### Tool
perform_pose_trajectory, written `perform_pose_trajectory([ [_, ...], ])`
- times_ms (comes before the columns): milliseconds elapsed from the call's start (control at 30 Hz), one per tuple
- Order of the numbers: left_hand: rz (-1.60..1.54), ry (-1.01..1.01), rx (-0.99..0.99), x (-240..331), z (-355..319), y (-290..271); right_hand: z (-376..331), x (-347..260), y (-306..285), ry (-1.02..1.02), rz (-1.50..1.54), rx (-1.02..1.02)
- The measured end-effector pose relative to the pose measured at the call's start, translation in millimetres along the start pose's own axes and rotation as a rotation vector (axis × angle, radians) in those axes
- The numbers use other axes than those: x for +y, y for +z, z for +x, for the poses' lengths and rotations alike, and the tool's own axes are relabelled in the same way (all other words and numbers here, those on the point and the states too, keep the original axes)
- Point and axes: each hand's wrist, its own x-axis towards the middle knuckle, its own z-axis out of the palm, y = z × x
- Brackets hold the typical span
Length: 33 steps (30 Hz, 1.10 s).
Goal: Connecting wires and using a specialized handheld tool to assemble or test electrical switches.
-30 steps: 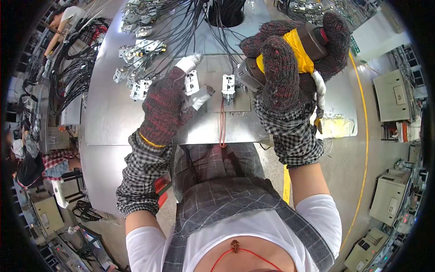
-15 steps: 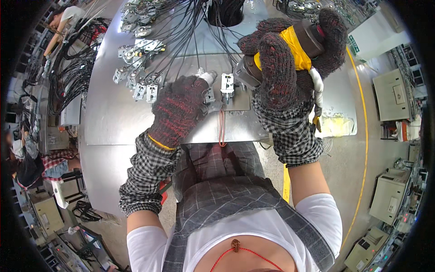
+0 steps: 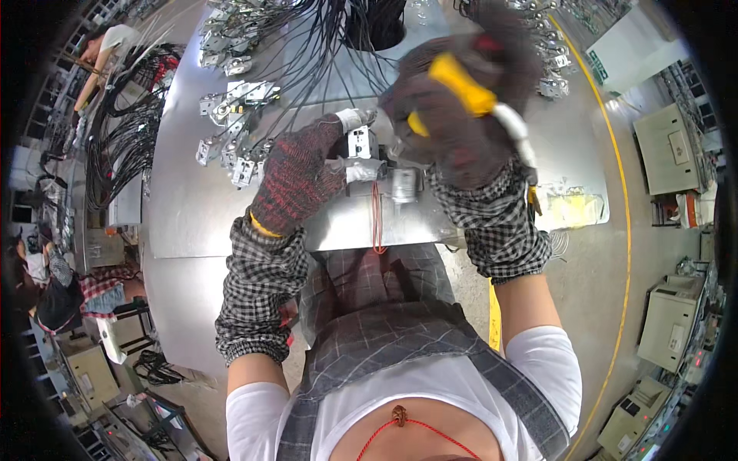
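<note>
My left hand [image 3: 304, 165], in a dark red-flecked knit glove with white-wrapped fingertips, pinches a small silvery metal housing [image 3: 361, 143] with dark slots at the middle of the metal table. Thumb and finger close on it from two sides. My right hand [image 3: 477, 138], also in a knit glove, grips a dark hand-held power tool [image 3: 465, 83] banded with yellow tape; both are smeared by motion. The tool's lower end is near the housing, but contact cannot be made out. A white-wrapped piece [image 3: 511, 127] hangs beside the right glove. A metal cylinder [image 3: 404, 185] shows just below the tool.
Bunched black cables [image 3: 375, 27] run through a round opening in the table [image 3: 200, 207]. Several metal housings on cables [image 3: 238, 115] lie at left, more [image 3: 553, 69] at far right. A thin reddish loop [image 3: 377, 219] hangs over the front edge. Another person [image 3: 108, 54] works at far left.
My left hand has closed round the metal housing, which stood free to its right before. My right hand has shifted slightly left with the power tool, now blurred.
</note>
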Motion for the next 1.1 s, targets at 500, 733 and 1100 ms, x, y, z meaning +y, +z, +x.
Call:
perform_pose_trajectory([
  [500, 0.350, 0.201, -0.093, -1.8, 14.4, 10.9, -13.9, -17.0, 17.0, 0.137, 0.154, 0.166],
  [733, 0.224, 0.064, -0.102, 14.5, 15.6, 6.5, -11.2, -9.9, 19.9, 0.175, 0.216, 0.092],
  [1100, 1.060, -0.049, 0.158, 21.3, -76.4, -26.9, -18.8, -20.0, 40.4, 0.046, 0.079, 0.226],
])
